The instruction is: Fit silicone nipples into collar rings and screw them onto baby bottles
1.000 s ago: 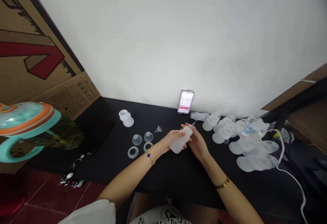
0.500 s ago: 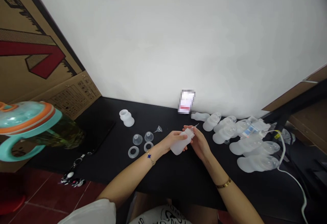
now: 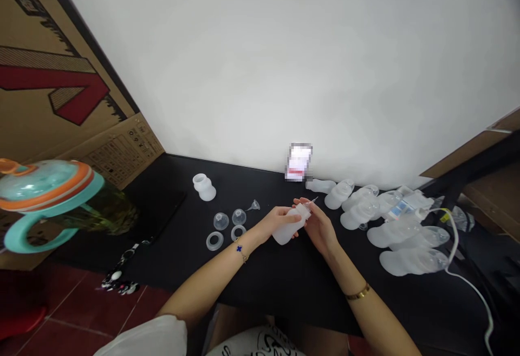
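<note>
My left hand wraps the body of a frosted white plastic bottle, held tilted over the black table top. My right hand grips the bottle's upper end from the other side, so the neck is partly hidden. A thin, clear pointed piece sticks out just above my right fingertips. I cannot tell whether it is part of the bottle.
Several frosted bottles with clear tops lie at the right, near a white cable. Clear cups, rings and a small funnel lie left of my hands. A teal-and-orange lidded cup sits at far left.
The whole view has drifted slightly, with things sitting a little further right. Both hands stay on the bottle, and its tilt has changed only a little.
</note>
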